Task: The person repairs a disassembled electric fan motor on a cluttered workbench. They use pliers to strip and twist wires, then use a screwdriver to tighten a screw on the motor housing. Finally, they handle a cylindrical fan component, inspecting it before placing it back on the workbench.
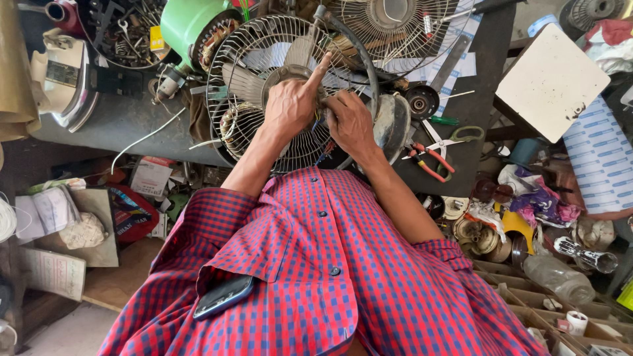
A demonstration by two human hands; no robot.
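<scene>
Upper centre of the frame, a wire fan guard (pixel 264 79) lies on the dark workbench (pixel 125 122); the left hand (pixel 290 105) presses on its hub, forefinger raised, the right hand (pixel 349 122) pinches coloured wires beside it

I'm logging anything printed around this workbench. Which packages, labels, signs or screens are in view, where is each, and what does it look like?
Dark flat phone: in the red-and-blue checked shirt pocket, screen dark.
Small red-and-white cardboard box: floor, lower left of the wire fan guard that both hands touch.
White printed paper sheets: far left floor, rectangular.
White panel with blue printed rows: right edge, tall.
Small yellow label: top left among metal tools.
</scene>
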